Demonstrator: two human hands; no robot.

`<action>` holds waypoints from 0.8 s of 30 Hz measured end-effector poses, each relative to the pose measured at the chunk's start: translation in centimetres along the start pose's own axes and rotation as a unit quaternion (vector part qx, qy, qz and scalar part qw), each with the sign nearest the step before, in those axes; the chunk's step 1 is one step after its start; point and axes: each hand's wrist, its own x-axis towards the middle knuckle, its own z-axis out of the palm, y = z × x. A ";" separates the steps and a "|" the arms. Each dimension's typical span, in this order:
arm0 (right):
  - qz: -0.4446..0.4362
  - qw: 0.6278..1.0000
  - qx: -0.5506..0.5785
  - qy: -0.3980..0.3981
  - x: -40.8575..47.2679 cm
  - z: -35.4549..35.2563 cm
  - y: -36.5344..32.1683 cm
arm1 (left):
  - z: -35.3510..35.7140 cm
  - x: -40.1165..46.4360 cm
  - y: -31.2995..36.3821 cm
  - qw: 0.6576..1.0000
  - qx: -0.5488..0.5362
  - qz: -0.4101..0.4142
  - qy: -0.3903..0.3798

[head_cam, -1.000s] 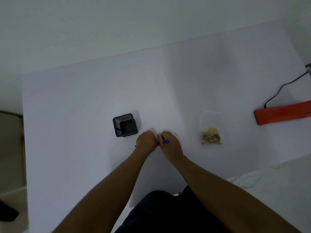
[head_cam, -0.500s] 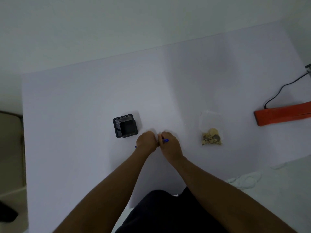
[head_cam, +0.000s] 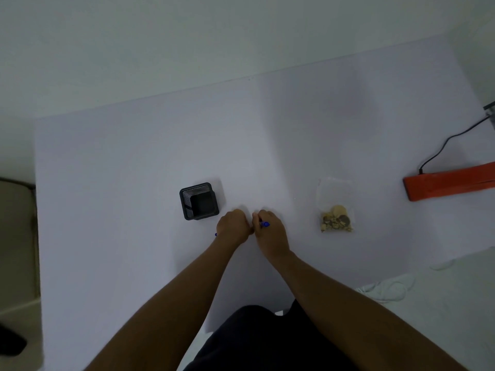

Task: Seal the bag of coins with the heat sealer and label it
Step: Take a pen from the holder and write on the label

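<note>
A clear plastic bag of coins lies flat on the white table, right of my hands, with the coins heaped at its near end. An orange heat sealer lies at the right edge, its arm down. My left hand and right hand are fisted side by side at the table's middle, both closed around a blue pen. One blue end shows at the right hand's fingers. Another blue tip pokes out at the left hand's wrist side. The pen's middle is hidden.
A black mesh pen holder stands just left of my left hand. A black power cord runs from the sealer to the far right. White cable lies off the table's near right edge. A wall borders the far side.
</note>
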 end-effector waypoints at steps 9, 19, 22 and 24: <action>0.015 1.000 -0.004 -0.003 0.0 -0.1 -0.2 | 0.0 -0.1 0.0 1.000 -0.009 0.000 0.000; 0.049 0.999 -0.014 -0.018 0.3 -0.5 -0.3 | 0.1 0.2 -0.1 1.000 -0.014 0.000 -0.002; 0.033 0.998 -0.021 -0.041 0.0 -0.3 -0.3 | 0.1 0.2 -0.1 1.000 -0.009 -0.001 0.001; 0.026 0.998 -0.023 -0.046 -0.1 -0.2 -0.2 | 0.2 0.2 -0.1 1.000 -0.010 -0.001 0.003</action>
